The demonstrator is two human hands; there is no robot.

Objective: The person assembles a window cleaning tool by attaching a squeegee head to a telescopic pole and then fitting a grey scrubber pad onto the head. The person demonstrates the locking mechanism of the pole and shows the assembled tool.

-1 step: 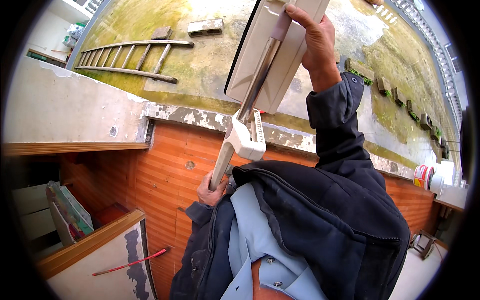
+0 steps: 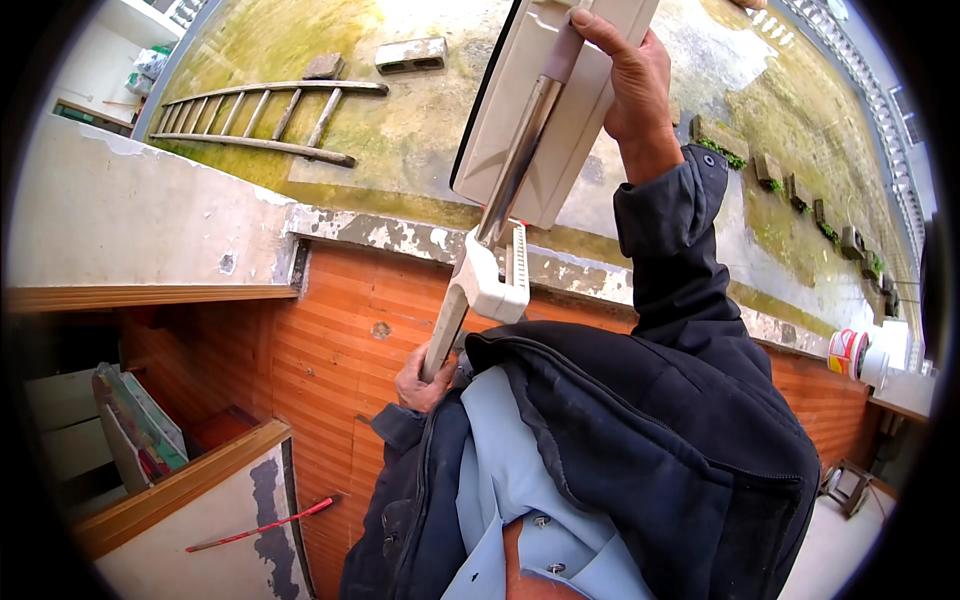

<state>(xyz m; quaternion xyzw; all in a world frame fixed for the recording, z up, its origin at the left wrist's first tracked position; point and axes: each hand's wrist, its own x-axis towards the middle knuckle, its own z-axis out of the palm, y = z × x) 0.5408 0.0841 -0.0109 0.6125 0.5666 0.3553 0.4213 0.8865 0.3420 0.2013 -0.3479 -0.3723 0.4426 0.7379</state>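
Both my hands hold one white plastic device whose exact kind I cannot make out. A white moulded panel (image 2: pixel 580 110) with a dark left edge is at its far end. From there a shiny metal tube (image 2: pixel 521 158) slants down to a white toothed bracket (image 2: pixel 497 285), then to a pale flat arm (image 2: pixel 446 335). My right hand (image 2: pixel 640 88) grips the far end, its thumb on the grey sleeve of the tube and its fingers behind the panel. Near my jacket, my left hand (image 2: pixel 425 378) is closed around the lower end of the arm. The panel's far end runs out of view.
An orange striped surface (image 2: pixel 330 340) lies below, edged by a peeling ledge (image 2: pixel 400 232). Beyond are a wooden ladder (image 2: pixel 260 115), a concrete block (image 2: pixel 411 55) and mossy ground. A red stick (image 2: pixel 265 526) lies at lower left; a red-and-white tub (image 2: pixel 847 354) stands at right.
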